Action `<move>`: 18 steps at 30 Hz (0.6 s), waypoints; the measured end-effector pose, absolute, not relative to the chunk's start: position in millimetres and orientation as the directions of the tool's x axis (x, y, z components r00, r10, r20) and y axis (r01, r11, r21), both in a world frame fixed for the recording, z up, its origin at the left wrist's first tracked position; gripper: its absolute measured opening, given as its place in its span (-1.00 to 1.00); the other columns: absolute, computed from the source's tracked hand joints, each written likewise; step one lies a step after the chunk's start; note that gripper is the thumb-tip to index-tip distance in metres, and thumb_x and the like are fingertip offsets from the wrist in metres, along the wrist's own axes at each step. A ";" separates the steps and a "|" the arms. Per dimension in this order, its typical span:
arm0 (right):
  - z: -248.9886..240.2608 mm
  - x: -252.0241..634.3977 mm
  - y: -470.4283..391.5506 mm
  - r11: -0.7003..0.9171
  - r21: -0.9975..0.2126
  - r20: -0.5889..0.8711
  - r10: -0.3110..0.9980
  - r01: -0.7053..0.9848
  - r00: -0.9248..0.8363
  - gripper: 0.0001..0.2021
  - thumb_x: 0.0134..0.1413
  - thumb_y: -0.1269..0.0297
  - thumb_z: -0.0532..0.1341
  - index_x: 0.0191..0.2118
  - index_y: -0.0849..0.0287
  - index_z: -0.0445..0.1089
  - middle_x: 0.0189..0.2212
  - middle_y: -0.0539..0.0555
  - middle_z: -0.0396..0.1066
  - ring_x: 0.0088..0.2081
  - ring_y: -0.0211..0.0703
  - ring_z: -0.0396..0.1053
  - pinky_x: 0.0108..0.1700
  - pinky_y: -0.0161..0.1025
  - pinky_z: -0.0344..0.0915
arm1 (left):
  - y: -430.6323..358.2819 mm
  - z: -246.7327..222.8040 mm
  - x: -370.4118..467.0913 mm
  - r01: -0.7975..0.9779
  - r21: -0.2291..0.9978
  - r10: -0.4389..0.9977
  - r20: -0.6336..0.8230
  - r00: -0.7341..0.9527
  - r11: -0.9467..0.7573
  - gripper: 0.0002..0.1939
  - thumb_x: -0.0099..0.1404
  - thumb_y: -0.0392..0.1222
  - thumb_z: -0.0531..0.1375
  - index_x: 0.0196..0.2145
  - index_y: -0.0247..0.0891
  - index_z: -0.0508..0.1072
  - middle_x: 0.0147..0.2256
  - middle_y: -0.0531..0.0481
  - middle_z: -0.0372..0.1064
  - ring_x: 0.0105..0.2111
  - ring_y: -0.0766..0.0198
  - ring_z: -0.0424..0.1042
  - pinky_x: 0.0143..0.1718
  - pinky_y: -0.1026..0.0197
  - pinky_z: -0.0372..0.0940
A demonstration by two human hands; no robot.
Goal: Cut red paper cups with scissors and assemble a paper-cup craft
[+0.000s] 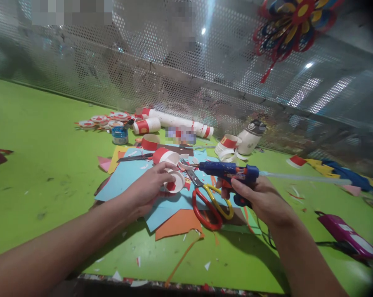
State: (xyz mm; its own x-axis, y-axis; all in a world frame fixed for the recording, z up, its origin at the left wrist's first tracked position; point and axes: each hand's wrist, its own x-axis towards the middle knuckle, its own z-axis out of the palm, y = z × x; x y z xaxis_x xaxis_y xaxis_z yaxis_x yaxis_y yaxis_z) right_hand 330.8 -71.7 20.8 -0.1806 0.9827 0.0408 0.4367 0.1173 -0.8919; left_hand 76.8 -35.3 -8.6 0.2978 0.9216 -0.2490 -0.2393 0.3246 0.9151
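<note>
My right hand (254,194) grips a blue hot glue gun (230,171), its nozzle pointing left and a clear glue stick (304,178) sticking out behind. In my left hand (152,185) is a cut paper cup (175,182), held by its rim with the round opening facing me. The nozzle tip is a short way right of and above this cup piece. Scissors (206,206) with one red and one yellow handle lie between my hands on light blue paper (127,177). Just behind my left fingers sits another red-and-white cup piece (164,156).
Orange paper (177,225) lies near the front. Behind are a jar with blue contents (120,135), a stack of cups (180,121), a white bottle (251,138) and several red-and-white discs (98,119). A purple tool (347,233) rests at right. Perforated metal mesh (127,70) backs the green table (34,165).
</note>
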 end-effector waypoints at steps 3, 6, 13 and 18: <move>20.8 330.2 -70.6 0.106 -0.894 0.032 0.984 0.435 -0.175 -0.63 0.07 -0.09 0.24 -0.29 0.14 0.54 -0.47 0.06 0.47 -0.49 -0.24 0.29 -0.52 -0.33 0.14 | -37.1 -7.8 78.1 -0.303 0.886 0.917 -0.257 0.304 0.350 -0.73 0.05 -0.38 0.23 -0.27 -0.21 0.29 -0.42 0.04 0.34 -0.48 0.32 0.33 -0.45 0.22 0.32; 18.9 331.1 -70.3 0.102 -0.904 0.037 0.986 0.414 -0.163 -0.65 0.07 -0.08 0.25 -0.29 0.11 0.53 -0.47 0.04 0.47 -0.48 -0.24 0.30 -0.52 -0.33 0.14 | -38.8 -8.2 79.0 -0.310 0.875 0.908 -0.276 0.315 0.373 -0.72 0.07 -0.42 0.20 -0.26 -0.21 0.27 -0.40 0.03 0.34 -0.46 0.32 0.35 -0.44 0.22 0.33; 17.2 331.4 -72.4 0.134 -0.894 0.038 0.973 0.427 -0.226 -0.65 0.07 -0.08 0.24 -0.34 0.13 0.54 -0.45 0.07 0.48 -0.42 -0.17 0.35 -0.43 -0.27 0.23 | -39.1 -7.6 78.4 -0.297 0.868 0.898 -0.300 0.321 0.397 -0.67 0.06 -0.50 0.14 -0.21 -0.23 0.29 -0.43 0.02 0.35 -0.50 0.33 0.38 -0.44 0.22 0.36; 22.9 321.8 -74.7 0.097 -0.853 -0.001 0.982 0.513 -0.188 -0.55 -0.06 -0.19 0.28 -0.46 0.16 0.55 -0.48 0.10 0.49 -0.44 -0.16 0.35 -0.41 -0.25 0.27 | -37.7 -9.4 78.2 -0.325 0.856 0.893 -0.287 0.346 0.401 -0.63 0.00 -0.50 0.19 -0.21 -0.25 0.38 -0.40 0.00 0.38 -0.50 0.35 0.39 -0.38 0.20 0.37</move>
